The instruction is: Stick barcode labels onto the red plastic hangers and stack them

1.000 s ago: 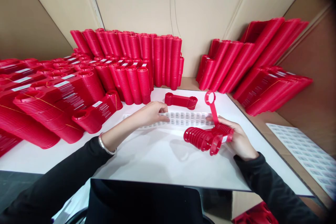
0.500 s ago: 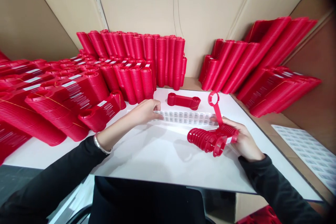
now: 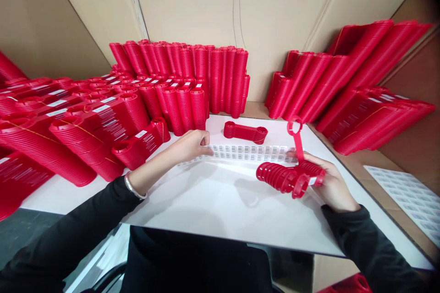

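Observation:
My left hand (image 3: 193, 145) pinches the left part of a narrow sheet of small printed labels (image 3: 247, 152) above the white board. The sheet's right end meets the fingertips of my right hand (image 3: 332, 183). That same hand is wrapped round a fanned bunch of red plastic pieces (image 3: 282, 177) with ring-shaped ends. One red piece (image 3: 297, 144) sticks up from the bunch, its ring on top. A white label shows on the bunch near my fingers. Behind the sheet, a small red stack (image 3: 245, 132) lies on the board.
Tall stacks of red pieces (image 3: 185, 66) crowd the left and back of the white board (image 3: 206, 201). More stacks (image 3: 319, 82) lean at the back right. A printed sheet (image 3: 405, 197) lies on cardboard at the right. Cardboard walls (image 3: 192, 4) stand behind.
The whole view has shifted slightly, so most things appear farther right. My right hand and its red bunch have moved a little to the right, away from my left hand, which still pinches the sheet.

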The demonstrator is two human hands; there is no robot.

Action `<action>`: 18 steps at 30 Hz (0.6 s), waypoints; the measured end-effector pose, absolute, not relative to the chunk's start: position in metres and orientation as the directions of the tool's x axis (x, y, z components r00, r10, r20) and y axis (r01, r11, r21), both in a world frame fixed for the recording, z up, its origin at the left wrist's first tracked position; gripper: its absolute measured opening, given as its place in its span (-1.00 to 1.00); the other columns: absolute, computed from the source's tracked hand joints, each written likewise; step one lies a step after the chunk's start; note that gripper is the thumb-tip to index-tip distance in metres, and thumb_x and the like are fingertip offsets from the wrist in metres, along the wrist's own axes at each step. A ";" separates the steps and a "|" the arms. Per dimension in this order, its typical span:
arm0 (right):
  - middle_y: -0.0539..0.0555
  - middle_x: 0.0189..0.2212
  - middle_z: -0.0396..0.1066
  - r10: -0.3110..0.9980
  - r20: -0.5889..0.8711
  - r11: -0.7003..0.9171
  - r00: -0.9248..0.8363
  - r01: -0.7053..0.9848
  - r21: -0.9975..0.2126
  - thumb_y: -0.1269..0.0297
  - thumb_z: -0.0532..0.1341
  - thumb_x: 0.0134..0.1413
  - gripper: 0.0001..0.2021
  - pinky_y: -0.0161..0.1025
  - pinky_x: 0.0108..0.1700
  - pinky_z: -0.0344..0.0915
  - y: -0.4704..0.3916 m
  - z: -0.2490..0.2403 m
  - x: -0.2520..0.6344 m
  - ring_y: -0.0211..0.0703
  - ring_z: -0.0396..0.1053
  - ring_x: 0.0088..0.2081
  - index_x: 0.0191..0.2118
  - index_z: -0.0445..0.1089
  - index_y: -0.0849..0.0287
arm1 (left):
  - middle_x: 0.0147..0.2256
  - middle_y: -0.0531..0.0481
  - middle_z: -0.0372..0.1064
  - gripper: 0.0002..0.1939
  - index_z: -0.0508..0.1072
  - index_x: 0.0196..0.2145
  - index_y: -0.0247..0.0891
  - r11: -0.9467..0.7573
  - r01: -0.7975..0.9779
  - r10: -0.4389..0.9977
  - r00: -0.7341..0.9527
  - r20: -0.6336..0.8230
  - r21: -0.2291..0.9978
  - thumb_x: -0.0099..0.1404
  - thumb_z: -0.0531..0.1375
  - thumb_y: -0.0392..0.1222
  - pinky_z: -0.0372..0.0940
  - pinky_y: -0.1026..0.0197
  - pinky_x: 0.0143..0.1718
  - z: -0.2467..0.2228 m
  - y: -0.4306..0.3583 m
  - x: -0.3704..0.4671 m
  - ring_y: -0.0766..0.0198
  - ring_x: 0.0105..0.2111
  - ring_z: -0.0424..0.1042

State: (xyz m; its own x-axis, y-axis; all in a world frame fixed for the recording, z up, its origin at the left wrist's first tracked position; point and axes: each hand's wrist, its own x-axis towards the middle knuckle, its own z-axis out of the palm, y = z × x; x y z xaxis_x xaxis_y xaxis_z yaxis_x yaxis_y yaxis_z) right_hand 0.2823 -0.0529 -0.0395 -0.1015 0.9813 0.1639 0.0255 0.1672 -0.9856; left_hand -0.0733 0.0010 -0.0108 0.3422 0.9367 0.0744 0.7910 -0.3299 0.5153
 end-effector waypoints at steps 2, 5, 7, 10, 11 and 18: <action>0.08 -0.03 0.41 0.984 0.153 0.155 -0.087 0.018 -0.988 0.48 0.20 -0.20 -0.60 -0.11 0.01 0.32 -0.053 -0.038 0.283 0.03 0.34 0.01 -0.15 0.49 0.09 | -0.59 0.12 0.22 -0.64 0.28 -0.52 -0.27 -0.352 0.760 0.918 0.393 0.045 0.546 0.02 0.22 0.09 -0.03 0.32 -0.56 -0.010 -0.001 -0.074 0.37 -0.57 0.19; 0.09 -0.03 0.41 0.987 0.145 0.148 -0.073 0.043 -0.988 0.46 0.22 -0.21 -0.61 -0.10 0.02 0.31 -0.052 -0.038 0.284 0.05 0.32 0.03 -0.15 0.49 0.09 | -0.57 0.10 0.25 -0.64 0.34 -0.48 -0.28 -0.358 0.741 0.902 0.432 0.005 0.568 0.06 0.19 0.12 -0.01 0.32 -0.54 -0.008 -0.003 -0.075 0.36 -0.56 0.21; 0.07 -0.03 0.41 0.983 0.167 0.170 -0.074 0.038 -0.985 0.45 0.22 -0.20 -0.63 -0.10 0.05 0.27 -0.052 -0.040 0.286 0.05 0.29 0.05 -0.17 0.50 0.07 | -0.54 0.09 0.27 -0.64 0.36 -0.45 -0.28 -0.357 0.743 0.900 0.435 -0.003 0.566 0.04 0.20 0.11 0.01 0.32 -0.52 -0.009 -0.003 -0.078 0.34 -0.53 0.23; 0.06 -0.03 0.41 0.980 0.179 0.182 -0.083 0.028 -0.983 0.47 0.20 -0.19 -0.62 -0.12 0.09 0.24 -0.051 -0.042 0.288 0.05 0.26 0.08 -0.17 0.50 0.06 | -0.49 0.09 0.27 -0.68 0.36 -0.45 -0.28 -0.359 0.731 0.901 0.435 0.010 0.580 0.02 0.22 0.05 0.03 0.32 -0.49 -0.011 -0.002 -0.082 0.33 -0.49 0.24; 0.07 -0.03 0.41 0.981 0.175 0.178 -0.083 0.029 -0.984 0.48 0.20 -0.20 -0.61 -0.13 0.09 0.23 -0.052 -0.042 0.288 0.06 0.26 0.08 -0.17 0.50 0.06 | -0.50 0.09 0.26 -0.69 0.34 -0.48 -0.28 -0.358 0.725 0.902 0.430 0.018 0.588 0.02 0.23 0.04 0.03 0.32 -0.49 -0.011 -0.002 -0.082 0.34 -0.49 0.23; 0.10 -0.02 0.40 0.983 0.172 0.175 -0.071 0.042 -0.984 0.51 0.16 -0.19 -0.61 -0.20 0.05 0.25 -0.054 -0.037 0.284 0.06 0.26 0.08 -0.17 0.51 0.09 | -0.58 0.14 0.11 -0.64 0.19 -0.60 -0.28 -0.378 0.677 0.899 0.431 0.076 0.631 0.04 0.23 0.02 -0.01 0.32 -0.53 -0.009 -0.008 -0.078 0.40 -0.55 0.13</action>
State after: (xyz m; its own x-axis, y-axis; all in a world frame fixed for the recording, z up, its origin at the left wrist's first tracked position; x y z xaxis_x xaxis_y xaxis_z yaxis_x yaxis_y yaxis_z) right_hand 0.2837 -0.0539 -0.0366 -0.0710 0.9825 0.1722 0.0420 0.1754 -0.9836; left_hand -0.0783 -0.0078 -0.0088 0.4306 0.8994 0.0757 0.6775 -0.3775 0.6313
